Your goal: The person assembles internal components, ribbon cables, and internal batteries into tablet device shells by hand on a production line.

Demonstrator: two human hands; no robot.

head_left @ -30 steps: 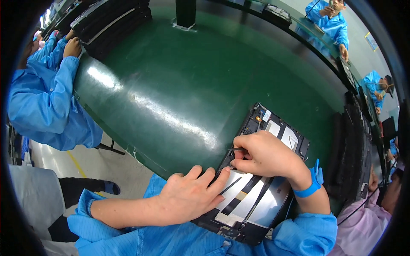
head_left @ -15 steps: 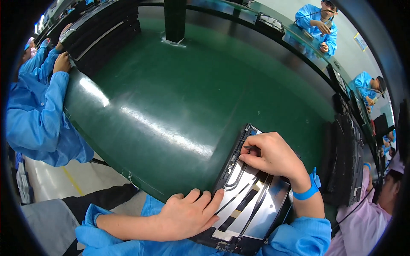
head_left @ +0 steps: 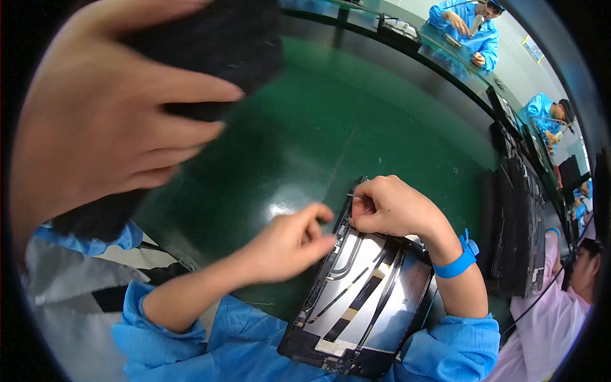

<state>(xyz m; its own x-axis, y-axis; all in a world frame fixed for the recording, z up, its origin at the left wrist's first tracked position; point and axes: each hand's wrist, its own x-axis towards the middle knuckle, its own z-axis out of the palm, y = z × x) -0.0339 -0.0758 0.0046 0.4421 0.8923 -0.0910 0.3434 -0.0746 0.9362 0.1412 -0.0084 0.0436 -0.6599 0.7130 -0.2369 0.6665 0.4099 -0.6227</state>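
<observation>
An opened tablet [head_left: 404,296] with a black frame, silver inner plate and dark flat cables lies slanted in front of me. My right hand [head_left: 394,207] is over its upper left edge, fingers pinched around a thin pointed tool [head_left: 355,195]; most of that tool is hidden in the grip. Beside the tablet's left edge is my left hand [head_left: 289,245], slightly blurred, holding nothing, its thumb and bent fingers apart. Another person's large blurred hand [head_left: 108,121] fills the upper left, gripping dark flat slabs [head_left: 210,51].
The green table [head_left: 318,114] stretches beyond the tablet. On the right stands a stack of dark panels [head_left: 509,235], beside a person in pink [head_left: 550,312]. Workers in blue [head_left: 468,35] sit behind the far rail. A thin black cable hangs at the right.
My left hand has lifted off the tablet's lower left edge and moved up along it. My right hand shifted slightly up and left. Another person's hand with dark slabs has come in at left.
</observation>
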